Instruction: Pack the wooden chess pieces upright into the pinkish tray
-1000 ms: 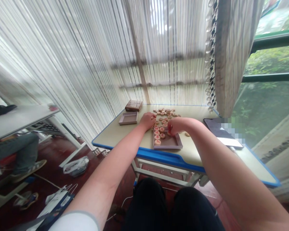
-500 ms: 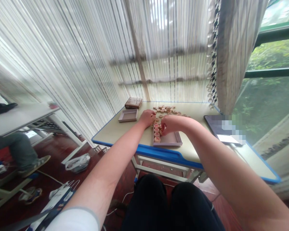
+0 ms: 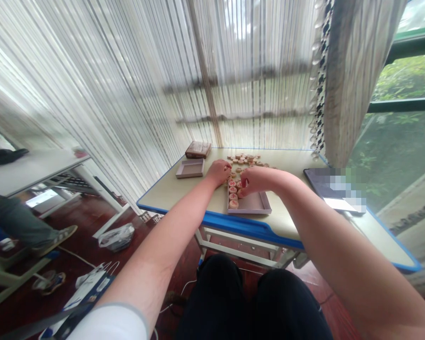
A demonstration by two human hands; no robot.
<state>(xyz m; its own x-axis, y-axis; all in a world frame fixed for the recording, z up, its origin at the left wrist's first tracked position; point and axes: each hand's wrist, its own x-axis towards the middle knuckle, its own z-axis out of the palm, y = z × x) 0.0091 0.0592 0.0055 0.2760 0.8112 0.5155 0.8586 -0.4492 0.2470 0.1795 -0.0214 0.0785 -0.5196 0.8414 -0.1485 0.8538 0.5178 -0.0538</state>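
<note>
A shallow open box tray (image 3: pixel 255 204) lies near the front edge of the table, with round wooden Chinese chess pieces in it. A column of pieces with red characters (image 3: pixel 233 196) runs down its left side, and a second column stands beside that. My right hand (image 3: pixel 252 180) reaches into the tray from above, thumb and fingers closed on a Chinese chess piece (image 3: pixel 240 193) in the second column. At the tray's far left corner, my left hand (image 3: pixel 218 173) is closed with curled fingers. What it holds, if anything, is hidden.
Loose pieces (image 3: pixel 243 159) lie scattered on the table (image 3: pixel 170 193) behind the tray. At the back left are a brown box (image 3: pixel 198 149) and an empty shallow lid (image 3: pixel 190 168). A dark tablet-like device (image 3: pixel 317 182) lies on the right. A person's leg (image 3: pixel 24 222) shows at the far left.
The whole view has shifted slightly. My right fingers have drawn back a little, so more of the second column shows. My left hand stays at the tray corner.
</note>
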